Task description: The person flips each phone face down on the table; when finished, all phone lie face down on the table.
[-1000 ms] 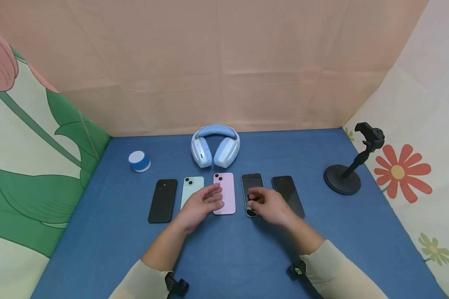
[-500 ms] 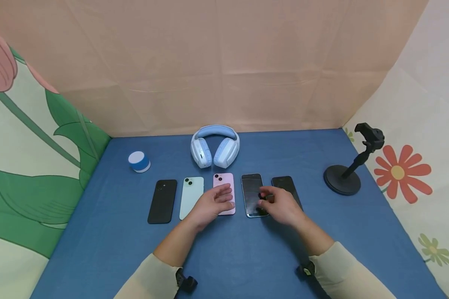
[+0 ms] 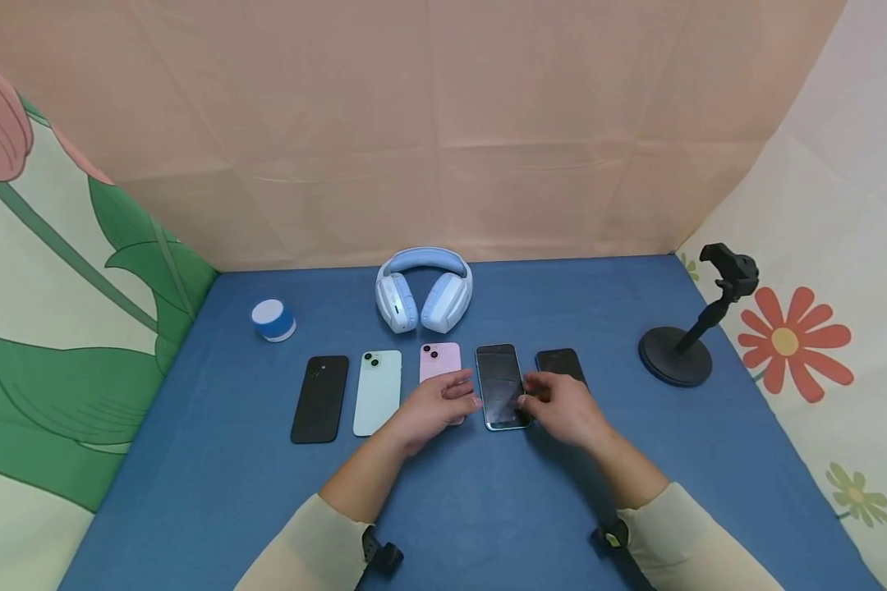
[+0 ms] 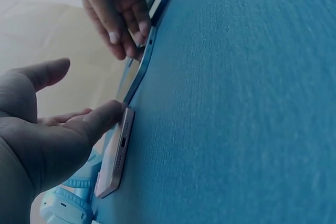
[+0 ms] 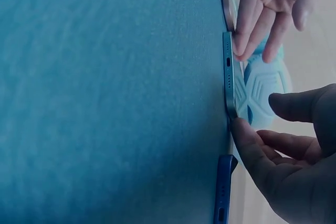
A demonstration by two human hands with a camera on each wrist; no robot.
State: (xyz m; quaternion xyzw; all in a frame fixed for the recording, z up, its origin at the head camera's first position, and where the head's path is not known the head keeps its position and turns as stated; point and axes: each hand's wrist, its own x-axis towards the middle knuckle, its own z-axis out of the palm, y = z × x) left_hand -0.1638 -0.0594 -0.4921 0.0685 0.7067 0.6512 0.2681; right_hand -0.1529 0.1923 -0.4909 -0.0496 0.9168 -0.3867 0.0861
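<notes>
Five-odd phones aside, several phones lie in a row on the blue cloth. The middle-right one, a smartphone [image 3: 501, 386] with a dark glossy screen facing up, lies between my hands. My left hand [image 3: 432, 412] hovers over the lower part of a pink phone [image 3: 440, 358], fingers loosely extended toward the dark-screen smartphone's left edge. At that smartphone's right edge are the fingertips of my right hand [image 3: 567, 409], thumb apart from the fingers in the right wrist view. Partly behind the right hand lies a black phone [image 3: 562, 361].
Left of the pink phone lie a mint phone [image 3: 377, 394] and another black phone [image 3: 319, 400]. Blue headphones [image 3: 425, 289] stand behind the row. A blue-and-white round container [image 3: 273, 320] is at back left, a black stand [image 3: 676, 355] at right.
Both hands have moved to the right. The left went across the pink phone, uncovering the mint one; the right drew off the dark-screen smartphone to its right edge.
</notes>
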